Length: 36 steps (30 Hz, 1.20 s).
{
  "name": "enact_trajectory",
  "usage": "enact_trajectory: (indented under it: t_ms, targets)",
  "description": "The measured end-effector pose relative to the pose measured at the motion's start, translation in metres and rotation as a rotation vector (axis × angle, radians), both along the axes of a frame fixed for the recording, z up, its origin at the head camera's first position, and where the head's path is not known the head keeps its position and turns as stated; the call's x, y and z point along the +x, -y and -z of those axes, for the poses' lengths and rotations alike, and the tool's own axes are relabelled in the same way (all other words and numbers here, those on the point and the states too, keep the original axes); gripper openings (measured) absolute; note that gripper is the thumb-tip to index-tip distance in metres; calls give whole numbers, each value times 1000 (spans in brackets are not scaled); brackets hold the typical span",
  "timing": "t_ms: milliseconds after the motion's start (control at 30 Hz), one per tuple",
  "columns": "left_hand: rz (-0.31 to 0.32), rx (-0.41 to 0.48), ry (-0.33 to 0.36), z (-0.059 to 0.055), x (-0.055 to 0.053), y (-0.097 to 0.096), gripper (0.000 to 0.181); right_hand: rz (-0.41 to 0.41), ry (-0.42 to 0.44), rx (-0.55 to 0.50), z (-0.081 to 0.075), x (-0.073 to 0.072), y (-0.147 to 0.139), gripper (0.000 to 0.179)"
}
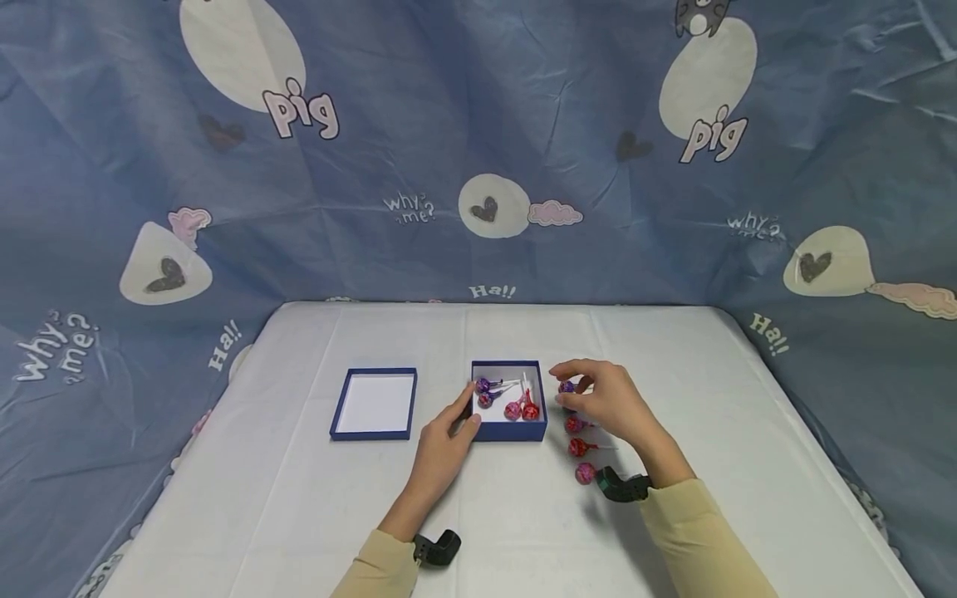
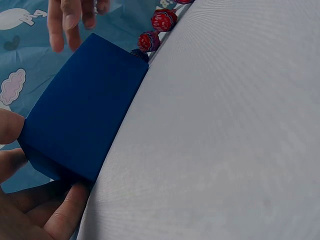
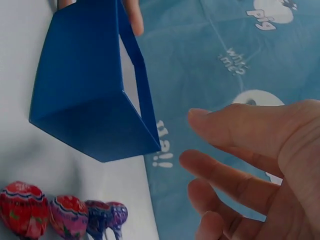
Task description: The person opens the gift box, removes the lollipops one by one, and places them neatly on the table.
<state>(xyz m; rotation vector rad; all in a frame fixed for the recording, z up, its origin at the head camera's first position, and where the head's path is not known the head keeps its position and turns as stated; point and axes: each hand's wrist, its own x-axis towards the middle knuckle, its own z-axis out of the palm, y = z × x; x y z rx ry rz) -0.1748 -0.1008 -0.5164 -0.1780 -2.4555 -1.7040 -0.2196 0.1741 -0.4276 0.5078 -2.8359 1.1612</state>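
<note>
On the table (image 1: pixel 299 515), the left hand (image 1: pixel 439 453) grips the blue box (image 1: pixel 511 431), presumably to steady it; the empty right hand (image 1: pixel 611 400) hovers, fingers parted, near lined-up lollipops (image 1: pixel 578 447).

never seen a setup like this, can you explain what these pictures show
There is no machine here: a person works bare-handed. The wide picture comes from a camera worn on the head, looking forward and down; the other two come from cameras on the wrists. On the white table sits an open blue box with lollipops inside, a lid to its left and a row of lollipops to its right. The left hand holds the box; the right hand, by the row's far end, appears to hold nothing.
</note>
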Motion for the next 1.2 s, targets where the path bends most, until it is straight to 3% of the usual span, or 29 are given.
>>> enact_trajectory:
  t_ms: [367, 667, 967, 1200]
  targets:
    - [4, -2, 9, 2, 1, 1, 52, -107, 13, 51, 6, -13, 20, 37]
    - [8, -1, -4, 1, 0, 0, 51, -121, -6, 166, 6, -20, 34, 39]
    - [-3, -5, 15, 1, 2, 0, 51, -207, -89, 359, 5, -19, 47, 39]
    - [-4, -9, 8, -1, 3, -1, 51, -208, -89, 437, 6, -23, 55, 39]
